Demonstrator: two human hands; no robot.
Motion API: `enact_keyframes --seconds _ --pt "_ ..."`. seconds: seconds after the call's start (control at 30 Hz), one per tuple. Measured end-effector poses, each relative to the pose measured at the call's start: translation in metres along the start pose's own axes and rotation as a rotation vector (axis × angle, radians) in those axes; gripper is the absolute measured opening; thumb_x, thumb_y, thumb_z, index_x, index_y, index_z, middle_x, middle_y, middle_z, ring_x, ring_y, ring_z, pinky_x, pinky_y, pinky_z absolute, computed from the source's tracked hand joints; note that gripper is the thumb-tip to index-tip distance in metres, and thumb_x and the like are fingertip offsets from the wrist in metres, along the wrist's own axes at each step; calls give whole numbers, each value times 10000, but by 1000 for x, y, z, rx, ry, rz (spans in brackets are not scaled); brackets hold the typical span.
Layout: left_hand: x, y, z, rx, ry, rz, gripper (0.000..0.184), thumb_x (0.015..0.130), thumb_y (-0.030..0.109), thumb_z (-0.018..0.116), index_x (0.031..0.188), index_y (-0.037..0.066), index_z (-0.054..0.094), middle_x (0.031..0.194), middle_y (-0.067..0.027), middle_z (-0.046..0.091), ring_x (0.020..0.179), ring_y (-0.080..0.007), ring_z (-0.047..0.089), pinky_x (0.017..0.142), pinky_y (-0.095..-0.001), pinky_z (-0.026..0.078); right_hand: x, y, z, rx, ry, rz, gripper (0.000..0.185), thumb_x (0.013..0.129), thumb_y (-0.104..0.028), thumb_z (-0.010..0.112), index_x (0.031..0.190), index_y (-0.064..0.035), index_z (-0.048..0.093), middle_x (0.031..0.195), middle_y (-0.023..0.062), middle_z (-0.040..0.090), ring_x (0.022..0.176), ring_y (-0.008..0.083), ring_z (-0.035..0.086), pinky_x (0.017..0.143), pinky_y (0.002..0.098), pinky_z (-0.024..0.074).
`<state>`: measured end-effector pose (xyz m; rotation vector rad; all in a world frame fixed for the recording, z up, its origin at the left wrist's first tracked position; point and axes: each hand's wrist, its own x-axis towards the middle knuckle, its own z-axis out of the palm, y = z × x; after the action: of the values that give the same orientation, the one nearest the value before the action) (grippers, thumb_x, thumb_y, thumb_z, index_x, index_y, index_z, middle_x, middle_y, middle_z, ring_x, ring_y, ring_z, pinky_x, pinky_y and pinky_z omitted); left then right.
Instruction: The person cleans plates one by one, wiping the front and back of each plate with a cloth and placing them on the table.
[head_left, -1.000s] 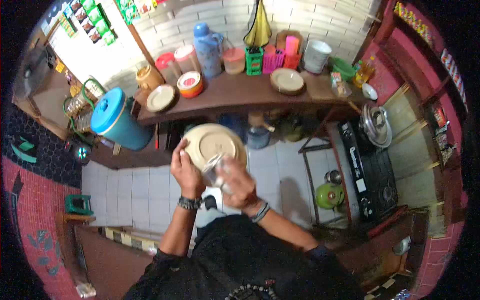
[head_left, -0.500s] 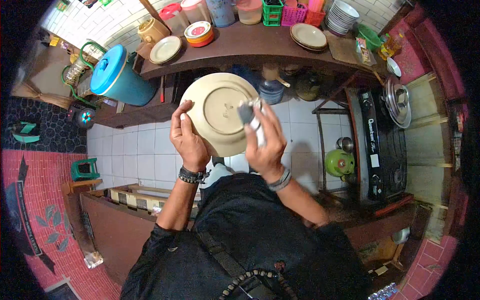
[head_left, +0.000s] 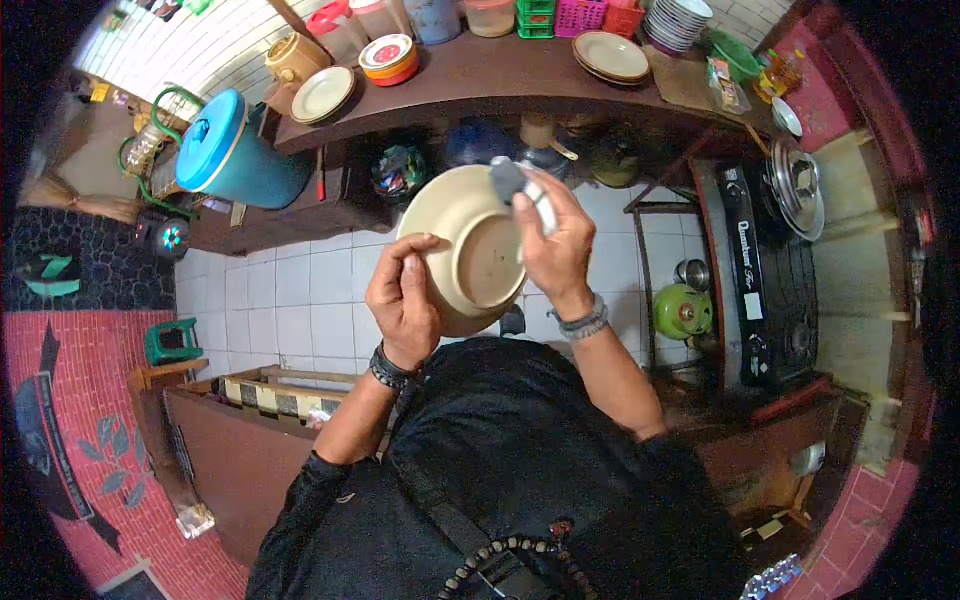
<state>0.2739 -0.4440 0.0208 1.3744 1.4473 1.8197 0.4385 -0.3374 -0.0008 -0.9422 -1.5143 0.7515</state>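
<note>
A cream plate [head_left: 440, 215] is held up in front of me, tilted, its underside and raised foot ring facing me. My left hand [head_left: 405, 305] grips its left edge, thumb lying on the underside. At the plate's upper right rim, my right hand [head_left: 560, 240] is closed on a grey and white cloth [head_left: 512, 182]. The cloth appears to touch the plate there; the right fingertips are partly hidden behind it. On the counter beyond, two stacked plates [head_left: 612, 55] lie at the right and a cream plate [head_left: 323, 95] at the left.
A brown counter [head_left: 490, 85] runs across ahead, with a blue drink cooler [head_left: 245, 150] at its left. To the right stand a black gas stove [head_left: 750, 280] and a green gas cylinder [head_left: 683, 312]. A stack of bowls [head_left: 680, 22] sits at the back.
The plate has tilted more and shifted slightly right. My right hand has moved the cloth up to the plate's upper right rim; my left hand has moved right with the plate.
</note>
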Motion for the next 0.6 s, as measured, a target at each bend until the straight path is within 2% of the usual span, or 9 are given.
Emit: enact_keyframes --seconds 0.07,0.1,0.17,0.27,0.3,0.37,0.5,0.57,0.6 --pt "-2 3 3 132 -78 51 201 1068 37 482 1128 -38 659 943 -61 708 797 -63 566 714 -217 454 5 -26 4 -2 -67 -168 290 923 -165 736 1163 -3 749 1215 193 729 1181 337 682 1027 412 518" --pt "-5 3 3 128 -88 47 201 1068 37 482 1128 -38 659 943 -61 708 797 -63 566 714 -217 454 5 -36 4 -31 -140 -335 283 896 -159 754 1141 -19 757 1194 205 730 1183 350 679 1026 416 519" --pt "-11 3 -1 163 -95 19 200 1054 39 486 1100 -34 666 851 -44 698 712 -62 537 647 -220 430 4 -56 1 -31 -222 -438 283 879 -150 757 1127 -13 757 1172 212 731 1163 366 684 1008 421 531" --pt "-13 13 2 91 -119 -46 181 1032 15 522 1076 -43 688 909 -76 750 788 -84 638 710 -229 500 14 -11 -1 54 -105 -253 242 902 -110 737 1116 1 749 1131 193 747 1059 328 725 944 415 563" --pt "-14 14 5 33 -119 -55 168 1023 6 547 1072 -46 699 945 -92 768 833 -92 673 745 -235 523 16 -7 -2 135 -92 159 248 893 -170 754 1080 -5 752 1120 209 749 1034 372 726 937 427 569" --pt "-13 8 8 106 -91 -5 152 1003 -4 602 1085 -49 722 996 -116 783 916 -118 711 820 -248 547 10 -6 1 125 -71 96 281 909 -118 748 1165 -3 753 1173 213 741 1115 323 718 998 408 547" --pt "-19 7 1 168 -143 -128 157 996 -4 634 1091 -60 746 1000 -121 787 937 -146 720 872 -269 551 -1 -57 0 -13 -254 -359 357 870 -132 788 1202 -6 751 1294 253 695 1214 359 685 1033 411 534" --pt "-16 10 5 47 -99 -71 168 998 -20 627 1099 -73 750 1008 -125 787 937 -144 718 870 -271 552 6 -38 0 -21 -223 -335 343 887 -128 774 1205 -3 746 1292 252 695 1192 353 697 1006 412 552" --pt "-15 9 4 90 -94 -39 178 1001 -31 618 1106 -82 752 1013 -131 787 937 -145 719 871 -272 552 10 -24 -1 5 -174 -169 327 895 -126 764 1198 -2 747 1285 250 698 1183 353 702 996 414 559"
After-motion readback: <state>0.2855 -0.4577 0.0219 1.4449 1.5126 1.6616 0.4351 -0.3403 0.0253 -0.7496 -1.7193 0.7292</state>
